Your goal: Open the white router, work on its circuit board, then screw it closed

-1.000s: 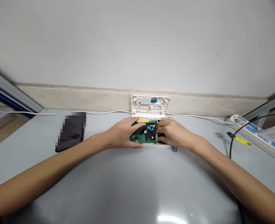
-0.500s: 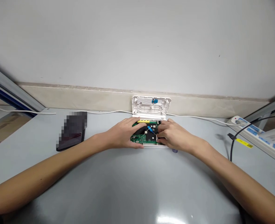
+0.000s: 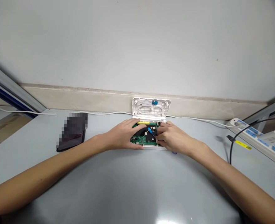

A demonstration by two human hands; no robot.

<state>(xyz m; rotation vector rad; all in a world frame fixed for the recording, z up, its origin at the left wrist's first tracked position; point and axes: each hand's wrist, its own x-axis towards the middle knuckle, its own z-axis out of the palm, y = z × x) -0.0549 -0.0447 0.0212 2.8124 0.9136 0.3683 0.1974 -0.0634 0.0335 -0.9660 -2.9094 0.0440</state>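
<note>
A router's white plastic housing lies open on the table, with a green circuit board (image 3: 139, 141) inside. A blue fibre connector (image 3: 150, 130) with a thin white lead rests over a black part of the board. Behind it the white cover (image 3: 151, 109) stands upright against the wall's base. My left hand (image 3: 122, 134) grips the housing's left end, thumb along the near edge and fingers reaching over the far side. At the right end, my right hand (image 3: 171, 137) has its fingers pinched together over the board. Those fingers hide whatever they hold.
A black phone-like device (image 3: 73, 132), partly pixelated, lies to the left. A white power strip (image 3: 258, 140) is on the right, beside a black cable (image 3: 231, 152) with a yellow tag. One white cable (image 3: 193, 118) runs along the wall. A small bluish object (image 3: 174, 152) shows under my right hand.
The view has shifted slightly. My right fingers have moved a little at the board's right end, while my left hand keeps its hold on the housing.
</note>
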